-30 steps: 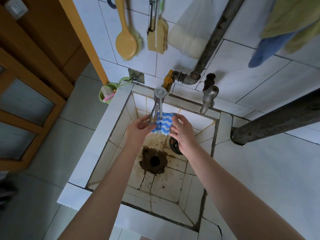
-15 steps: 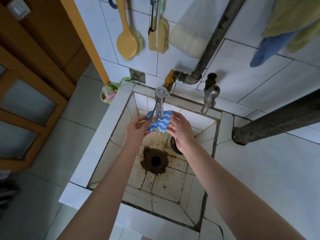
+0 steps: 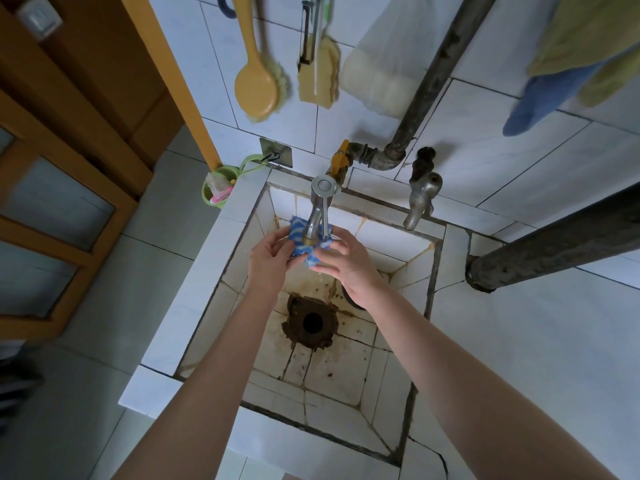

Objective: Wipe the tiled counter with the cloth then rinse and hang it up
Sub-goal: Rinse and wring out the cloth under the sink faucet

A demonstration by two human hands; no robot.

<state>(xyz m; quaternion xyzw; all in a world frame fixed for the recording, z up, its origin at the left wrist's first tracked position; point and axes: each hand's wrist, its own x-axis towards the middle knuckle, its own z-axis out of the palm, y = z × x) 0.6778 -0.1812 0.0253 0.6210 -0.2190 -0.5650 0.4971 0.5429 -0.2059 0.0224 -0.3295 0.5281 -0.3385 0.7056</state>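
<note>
A small blue cloth with white wavy stripes is held bunched between both hands under the chrome tap, over the tiled sink basin. My left hand grips its left side. My right hand grips its right side, and water drips just below it. The tap's spout hides the cloth's middle. The tiled counter stretches to the right of the basin.
A stained drain hole lies below the hands. A second old tap and rusty pipes stand at the back. A brush, sponges and cloths hang on the wall. A green cup hangs at the sink's left corner.
Both hands have shifted the cloth to the left and further back under the tap, and bunched it tighter. The view has tilted slightly.
</note>
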